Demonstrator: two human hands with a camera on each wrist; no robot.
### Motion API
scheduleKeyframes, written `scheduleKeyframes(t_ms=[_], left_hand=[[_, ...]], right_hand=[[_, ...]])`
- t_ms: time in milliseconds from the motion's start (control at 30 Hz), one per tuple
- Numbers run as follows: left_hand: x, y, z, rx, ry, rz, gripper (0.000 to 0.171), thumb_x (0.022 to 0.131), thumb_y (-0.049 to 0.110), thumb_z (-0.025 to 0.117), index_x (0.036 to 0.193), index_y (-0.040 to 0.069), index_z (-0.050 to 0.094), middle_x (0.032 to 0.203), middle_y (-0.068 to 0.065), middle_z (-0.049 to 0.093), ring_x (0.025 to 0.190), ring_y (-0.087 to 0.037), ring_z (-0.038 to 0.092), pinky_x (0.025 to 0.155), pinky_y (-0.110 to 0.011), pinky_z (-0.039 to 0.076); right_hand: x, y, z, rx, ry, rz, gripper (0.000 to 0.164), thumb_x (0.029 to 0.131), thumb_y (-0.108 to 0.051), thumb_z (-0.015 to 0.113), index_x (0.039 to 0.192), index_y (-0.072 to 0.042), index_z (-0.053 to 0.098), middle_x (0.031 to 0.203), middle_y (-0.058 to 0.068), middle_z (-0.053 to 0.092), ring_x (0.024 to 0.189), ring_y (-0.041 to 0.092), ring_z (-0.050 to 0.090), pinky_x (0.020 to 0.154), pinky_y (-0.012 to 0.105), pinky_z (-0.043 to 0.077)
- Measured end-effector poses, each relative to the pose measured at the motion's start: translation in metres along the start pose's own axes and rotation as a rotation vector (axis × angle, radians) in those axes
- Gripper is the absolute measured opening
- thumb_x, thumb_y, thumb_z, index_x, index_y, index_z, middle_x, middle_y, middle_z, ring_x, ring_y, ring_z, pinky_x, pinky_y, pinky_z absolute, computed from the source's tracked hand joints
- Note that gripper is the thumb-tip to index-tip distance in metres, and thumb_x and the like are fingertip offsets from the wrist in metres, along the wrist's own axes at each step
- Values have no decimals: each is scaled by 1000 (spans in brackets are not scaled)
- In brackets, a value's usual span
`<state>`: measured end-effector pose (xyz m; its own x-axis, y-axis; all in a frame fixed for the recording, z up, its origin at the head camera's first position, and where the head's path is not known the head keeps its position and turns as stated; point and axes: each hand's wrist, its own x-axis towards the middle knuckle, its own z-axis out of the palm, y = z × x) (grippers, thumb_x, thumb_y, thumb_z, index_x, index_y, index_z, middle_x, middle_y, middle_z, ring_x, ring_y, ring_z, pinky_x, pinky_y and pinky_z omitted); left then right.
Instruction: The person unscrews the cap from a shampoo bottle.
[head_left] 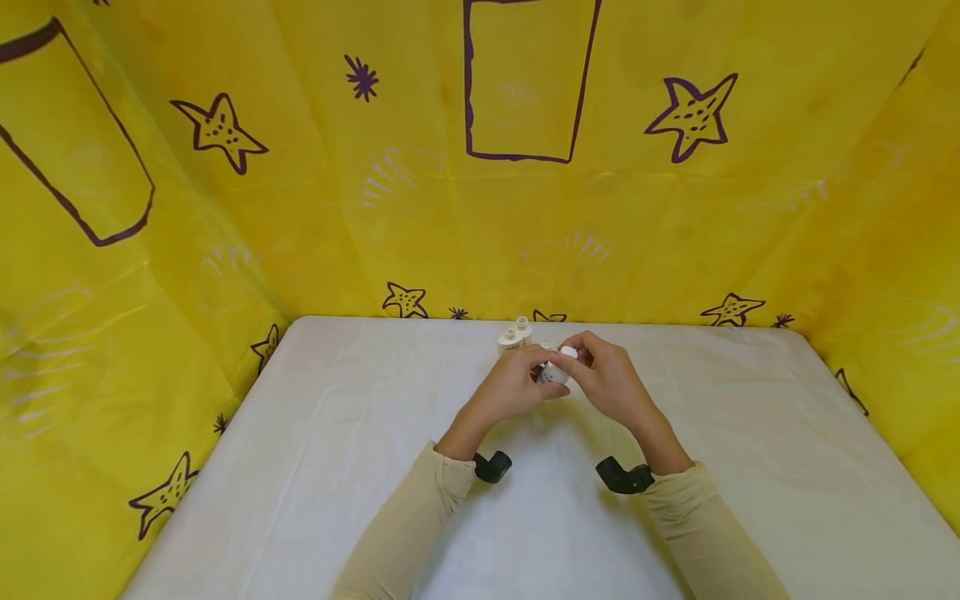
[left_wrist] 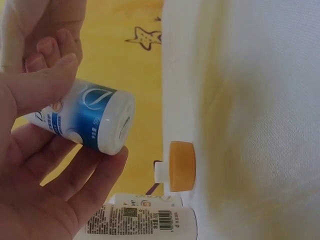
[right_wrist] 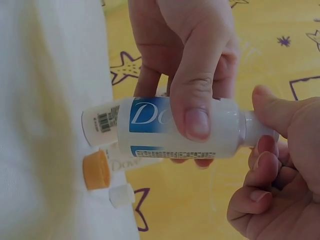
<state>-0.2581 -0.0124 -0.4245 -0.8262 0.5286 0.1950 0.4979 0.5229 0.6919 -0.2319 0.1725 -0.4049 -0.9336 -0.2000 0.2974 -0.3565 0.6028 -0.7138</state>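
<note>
My left hand (head_left: 512, 385) grips a white and blue Dove bottle (right_wrist: 147, 122), its thumb across one side and the fingers round the other. The bottle's base points down, a little above the table. At the top, my right hand (head_left: 603, 379) pinches the bottle's white cap (right_wrist: 259, 128) between thumb and fingers. Two more white bottles (left_wrist: 145, 220) stand just beyond my left hand, their narrow necks (head_left: 511, 333) showing in the head view. Near them on the table are an orange cap-like piece (left_wrist: 182, 166) and a small white cap (right_wrist: 121, 195), both mostly hidden by my hands in the head view.
A white cloth covers the table (head_left: 315, 500), whose far edge lies just behind the standing bottles. Yellow curtains (head_left: 450, 208) with starfish drawings hang around its back and sides. Dark curved wrist mounts (head_left: 625, 477) stick out inward from both wrists.
</note>
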Motion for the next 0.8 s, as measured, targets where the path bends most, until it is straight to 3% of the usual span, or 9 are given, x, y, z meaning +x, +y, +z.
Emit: scheduleKeyframes(t_ms=[267, 600, 800], left_hand=[[0, -4, 0, -48, -21, 33, 32, 89, 30, 80, 119, 23, 73, 89, 4, 61, 81, -13, 52, 71, -23, 44], [1, -7, 0, -114, 5, 94, 31, 88, 27, 81, 117, 23, 72, 87, 2, 56, 79, -17, 50, 69, -22, 38], [-1, -8, -1, -156, -19, 115, 32, 89, 28, 81, 119, 23, 72, 87, 2, 57, 83, -23, 52, 70, -22, 40]], right_hand=[[-2, 1, -1, -3, -5, -27, 22, 95, -27, 73, 104, -9, 65, 73, 3, 54, 64, 16, 46, 56, 24, 38], [-4, 2, 0, 32, 48, -134, 15, 97, -18, 70, 103, -8, 63, 70, 1, 49, 60, 10, 41, 54, 24, 37], [-5, 2, 0, 23, 37, -157, 13, 97, -18, 70, 102, -10, 62, 70, 0, 49, 59, 9, 41, 54, 24, 37]])
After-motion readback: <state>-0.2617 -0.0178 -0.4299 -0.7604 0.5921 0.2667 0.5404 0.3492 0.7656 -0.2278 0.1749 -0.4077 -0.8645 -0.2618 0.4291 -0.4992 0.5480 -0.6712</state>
